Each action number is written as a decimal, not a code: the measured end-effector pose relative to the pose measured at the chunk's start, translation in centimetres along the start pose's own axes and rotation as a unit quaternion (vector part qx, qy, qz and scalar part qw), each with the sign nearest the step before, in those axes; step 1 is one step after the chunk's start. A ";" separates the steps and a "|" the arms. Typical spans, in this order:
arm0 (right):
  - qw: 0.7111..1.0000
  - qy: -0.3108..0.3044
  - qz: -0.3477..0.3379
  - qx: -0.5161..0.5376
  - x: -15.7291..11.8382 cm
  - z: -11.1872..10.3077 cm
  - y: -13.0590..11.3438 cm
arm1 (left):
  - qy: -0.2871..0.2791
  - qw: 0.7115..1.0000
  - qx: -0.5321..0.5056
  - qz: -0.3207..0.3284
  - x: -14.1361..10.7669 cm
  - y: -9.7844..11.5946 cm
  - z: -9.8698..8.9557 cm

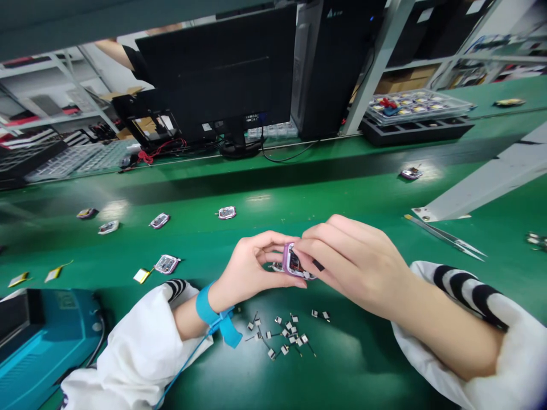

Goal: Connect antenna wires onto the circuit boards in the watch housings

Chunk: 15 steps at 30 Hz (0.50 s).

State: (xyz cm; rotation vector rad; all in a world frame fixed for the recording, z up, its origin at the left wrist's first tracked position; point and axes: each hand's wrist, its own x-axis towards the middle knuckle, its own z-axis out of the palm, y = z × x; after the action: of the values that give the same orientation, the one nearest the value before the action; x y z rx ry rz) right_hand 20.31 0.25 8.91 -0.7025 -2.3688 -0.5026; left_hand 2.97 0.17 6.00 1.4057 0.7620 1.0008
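Note:
Near the middle of the view, my left hand grips a small purple smartwatch case between thumb and fingers, with its circuitry facing up. A blue wrist strap with a cord is on that wrist. My right hand is closed, its fingertips pressed against the inside of the case. A small black piece shows beside those fingers; whatever the fingertips pinch is hidden. Just below both hands, several small silver parts with thin leads lie scattered on the green mat.
Other watch cases are spread over the bench, some with yellow-edged batteries nearby. Tweezers lie right, beside a white metal leg. A teal machine stands lower left. Behind are a monitor and stacked trays.

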 end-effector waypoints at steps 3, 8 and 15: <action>0.996 0.025 0.039 0.074 -0.3 0.5 -0.3 | -0.008 1.000 0.010 -0.011 -0.2 0.1 0.2; 0.990 0.023 0.071 0.120 -0.4 0.4 -0.5 | 0.036 0.999 0.023 0.025 -0.4 0.0 0.5; 0.993 -0.010 0.090 0.074 -0.2 0.2 -0.2 | 0.082 0.994 0.042 0.056 -0.6 0.0 0.6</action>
State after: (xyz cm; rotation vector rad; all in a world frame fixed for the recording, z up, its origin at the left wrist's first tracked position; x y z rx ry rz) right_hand 20.22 0.07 8.62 -0.8461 -2.3040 -0.2416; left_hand 3.25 -0.59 5.96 1.4636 0.8616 1.1934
